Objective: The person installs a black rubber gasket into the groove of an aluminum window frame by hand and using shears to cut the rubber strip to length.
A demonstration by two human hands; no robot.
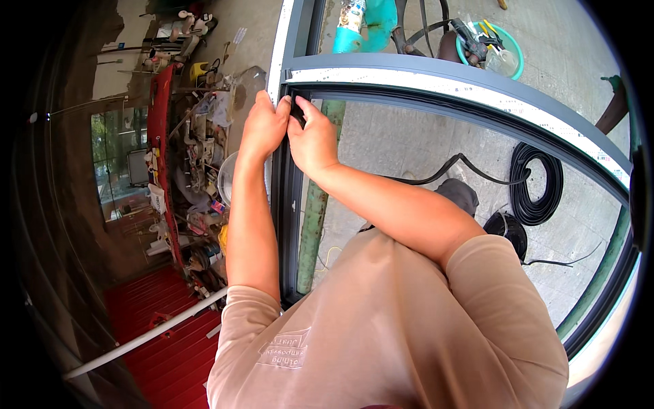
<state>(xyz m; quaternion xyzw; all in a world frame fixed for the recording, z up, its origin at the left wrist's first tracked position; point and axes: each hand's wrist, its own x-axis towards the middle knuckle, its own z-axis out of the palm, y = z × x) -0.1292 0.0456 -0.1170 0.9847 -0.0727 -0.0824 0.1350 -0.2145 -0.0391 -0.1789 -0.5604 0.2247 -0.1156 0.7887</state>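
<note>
A dark grey metal window frame (275, 225), partly covered in white protective film, lies in front of me. Both hands meet at its far left inner corner. My left hand (262, 129) is closed over the left bar, its thumb pressed at the corner and its other fingers mostly hidden. Beside it, my right hand (313, 140) pinches a short visible piece of black rubber strip (298, 113) against the groove. A loose length of black strip (436, 176) shows past my right forearm and leads to a black coil (553, 187) on the floor.
Green metal tubes (315, 232) support the frame. Beyond the far bar stand a turquoise basket (520, 65) of tools and a turquoise container (381, 27). At left are a red beam (159, 129), cluttered tools and parts (201, 136), and a white pipe (157, 330).
</note>
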